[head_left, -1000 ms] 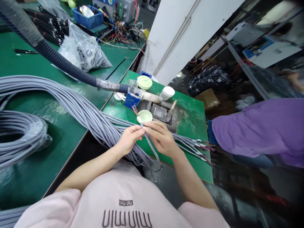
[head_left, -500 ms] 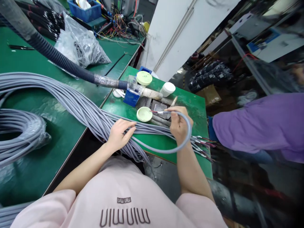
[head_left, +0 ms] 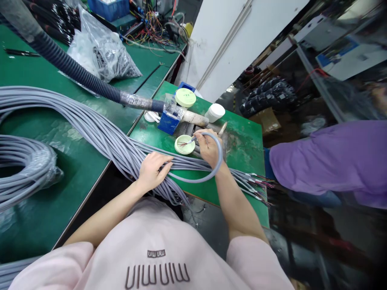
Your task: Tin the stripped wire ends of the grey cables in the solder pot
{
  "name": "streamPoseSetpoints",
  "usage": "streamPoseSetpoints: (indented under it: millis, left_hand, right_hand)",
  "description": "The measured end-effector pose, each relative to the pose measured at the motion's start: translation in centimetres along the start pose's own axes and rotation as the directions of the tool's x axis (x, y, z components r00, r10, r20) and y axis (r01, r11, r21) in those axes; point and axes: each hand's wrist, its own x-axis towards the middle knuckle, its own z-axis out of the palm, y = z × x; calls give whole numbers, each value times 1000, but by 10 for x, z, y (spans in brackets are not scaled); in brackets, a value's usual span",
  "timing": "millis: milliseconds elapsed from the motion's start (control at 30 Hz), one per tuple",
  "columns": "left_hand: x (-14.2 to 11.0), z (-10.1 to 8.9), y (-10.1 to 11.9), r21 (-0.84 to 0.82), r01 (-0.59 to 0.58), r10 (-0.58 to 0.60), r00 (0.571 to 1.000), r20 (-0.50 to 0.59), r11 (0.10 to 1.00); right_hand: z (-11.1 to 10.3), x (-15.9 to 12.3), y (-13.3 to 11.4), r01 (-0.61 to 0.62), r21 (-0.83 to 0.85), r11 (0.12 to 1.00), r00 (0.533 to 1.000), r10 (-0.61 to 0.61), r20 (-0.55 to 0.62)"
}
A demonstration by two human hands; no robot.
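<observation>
My right hand (head_left: 208,148) is closed on one grey cable (head_left: 220,151) near its stripped end. That cable bends in a loop around my wrist and runs back left toward the bundle. Its thin, bare-looking coloured wires (head_left: 183,143) reach into a shallow pale-green dish (head_left: 185,150); whether they touch its contents is hard to see. My left hand (head_left: 154,169) lies over a thick bundle of grey cables (head_left: 99,135), fingers stretched across it and thumb apart. Several other cable ends (head_left: 256,185), with white bands and dark red wires, lie at the right of the green bench.
A ribbed hose (head_left: 90,82) ends by a blue box (head_left: 168,122) behind the dish. A pale-green lid (head_left: 185,97) and a white tub (head_left: 215,112) stand farther back. Left lie a cable coil (head_left: 27,169) and a plastic bag (head_left: 105,56). A person in a purple top (head_left: 326,157) is at right.
My right hand has moved left with the cable, bringing its wire ends from the dish's right edge to over its inside. The left hand stays on the bundle.
</observation>
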Motion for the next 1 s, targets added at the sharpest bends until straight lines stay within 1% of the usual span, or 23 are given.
streamPoseSetpoints:
  millis: [133, 233, 333, 433, 533, 633, 700, 800, 1000]
  left_hand:
    - [-1, 1, -2, 1, 8, -8, 1000, 14, 1000]
    - [-1, 2, -2, -4, 11, -11, 1000, 20, 1000]
    - [-1, 1, -2, -1, 12, -12, 1000, 15, 1000]
    - [-1, 0, -1, -1, -11, 11, 1000, -19, 1000]
    - [0, -1, 0, -11, -24, 24, 998, -63, 1000]
    - [1, -1, 2, -20, -2, 1, 997, -79, 1000]
    - [2, -1, 2, -11, 4, -5, 997, -82, 1000]
    - [1, 0, 2, 10, -17, 18, 996, -87, 1000]
    - [0, 0, 1, 45, -1, 3, 998, -55, 999]
  right_hand:
    - [7, 0, 1, 17, -3, 1000, 999, -17, 27]
    - [9, 0, 0, 21, -6, 1000, 999, -21, 45]
    - [1, 1, -1, 29, -20, 999, 999, -29, 17]
    - [-15, 2, 2, 33, -72, 997, 997, -38, -71]
    - [-31, 2, 15, -4, -139, 990, 989, -16, -146]
    - [-37, 1, 37, -65, -181, 981, 987, 36, -159]
    - [-35, 0, 52, -104, -197, 975, 987, 77, -141]
    - [-29, 1, 70, -147, -210, 967, 986, 127, -105]
    - [-19, 6, 91, -144, -253, 957, 988, 126, -85]
